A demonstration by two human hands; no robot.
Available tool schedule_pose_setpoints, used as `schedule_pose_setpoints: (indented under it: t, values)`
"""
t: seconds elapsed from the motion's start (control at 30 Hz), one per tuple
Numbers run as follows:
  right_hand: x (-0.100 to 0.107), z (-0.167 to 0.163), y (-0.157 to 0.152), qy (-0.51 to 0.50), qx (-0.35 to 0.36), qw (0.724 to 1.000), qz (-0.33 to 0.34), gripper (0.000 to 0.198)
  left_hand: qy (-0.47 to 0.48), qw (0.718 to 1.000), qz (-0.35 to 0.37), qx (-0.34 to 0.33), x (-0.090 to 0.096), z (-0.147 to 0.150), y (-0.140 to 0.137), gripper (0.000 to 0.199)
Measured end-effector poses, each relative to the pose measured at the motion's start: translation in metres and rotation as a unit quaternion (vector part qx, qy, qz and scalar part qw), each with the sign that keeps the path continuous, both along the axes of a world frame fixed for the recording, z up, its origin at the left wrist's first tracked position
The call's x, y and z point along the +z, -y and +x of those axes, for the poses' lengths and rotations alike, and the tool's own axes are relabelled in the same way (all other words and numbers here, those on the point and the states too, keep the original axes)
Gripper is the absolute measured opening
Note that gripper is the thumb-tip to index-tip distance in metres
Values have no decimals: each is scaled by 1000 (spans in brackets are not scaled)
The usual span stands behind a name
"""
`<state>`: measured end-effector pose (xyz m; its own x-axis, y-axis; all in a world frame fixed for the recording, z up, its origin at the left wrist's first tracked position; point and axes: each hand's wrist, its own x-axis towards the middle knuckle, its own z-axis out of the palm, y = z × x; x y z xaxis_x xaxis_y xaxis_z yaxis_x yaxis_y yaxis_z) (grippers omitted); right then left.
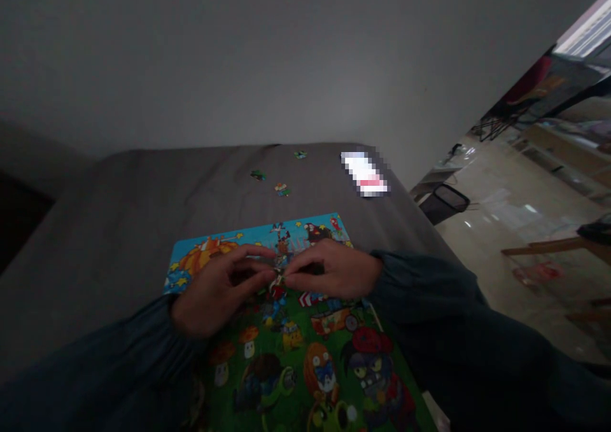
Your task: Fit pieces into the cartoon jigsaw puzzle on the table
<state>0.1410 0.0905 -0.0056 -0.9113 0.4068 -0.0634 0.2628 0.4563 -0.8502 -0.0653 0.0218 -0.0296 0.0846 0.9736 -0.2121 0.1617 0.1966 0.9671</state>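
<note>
A colourful cartoon jigsaw puzzle (291,340) lies in front of me, blue along its far edge and green nearer to me. Over its upper middle, my left hand (217,285) and my right hand (331,270) meet fingertip to fingertip. Between them shows a small puzzle piece (279,273), pinched by the thumbs and forefingers of both hands. Its outline is mostly covered by the fingers. Beyond the board lie three loose pieces: a dark green one (258,175), an orange and green one (282,189) and a small green-blue one (300,154).
The grey cloth-covered table (119,209) backs onto a pale wall (238,56). A lit phone (365,174), its screen blurred out, rests near the far right corner. Past the right edge, the shiny floor (496,209) holds a dark bin-like object (442,203) and wooden furniture (548,246).
</note>
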Motion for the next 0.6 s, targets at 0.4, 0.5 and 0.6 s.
schedule_pose_setpoints:
  t: [0.4,0.5,0.6]
  values:
    - [31,52,-30,170,75,975,-120,23,-35,999,-5,-16,-1,-3,2,42]
    - [28,55,-30,210,68,950,-219,21,-49,999,-5,-11,0,-2,2,45]
    - [29,60,-31,231,60,933,-269,27,-61,998,11,-22,2,-3,2,43]
